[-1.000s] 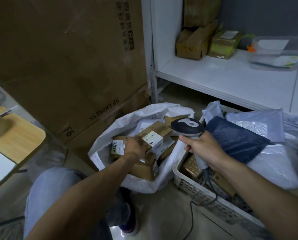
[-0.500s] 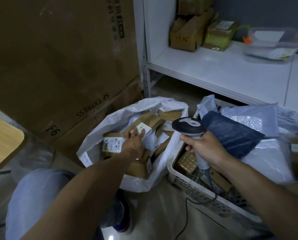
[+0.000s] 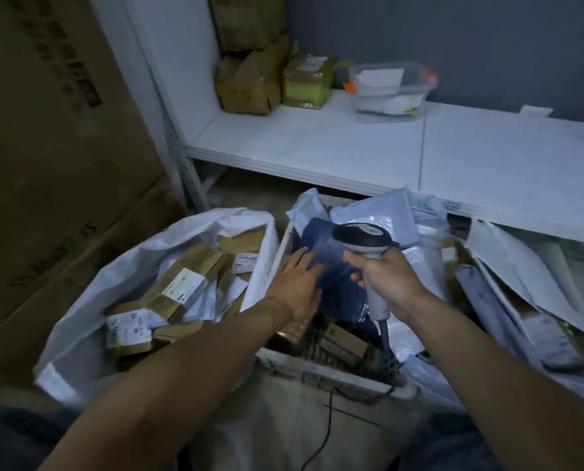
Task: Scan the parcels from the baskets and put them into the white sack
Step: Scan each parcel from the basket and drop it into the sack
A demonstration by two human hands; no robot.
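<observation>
Head view: the left hand [image 3: 297, 283] lay flat, fingers straight, on a dark blue parcel [image 3: 339, 290] atop the basket [image 3: 331, 370]. The right hand [image 3: 385, 280] gripped the scanner [image 3: 362, 234] above that parcel. Just left, the white sack [image 3: 79, 334] stood open, holding cardboard boxes [image 3: 181, 287].

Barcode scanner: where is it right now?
Head view, right of centre: the barcode scanner is gripped in the right hand over the white basket, above the dark blue mailer bag that the left hand touches; the white sack lies to its left.
</observation>
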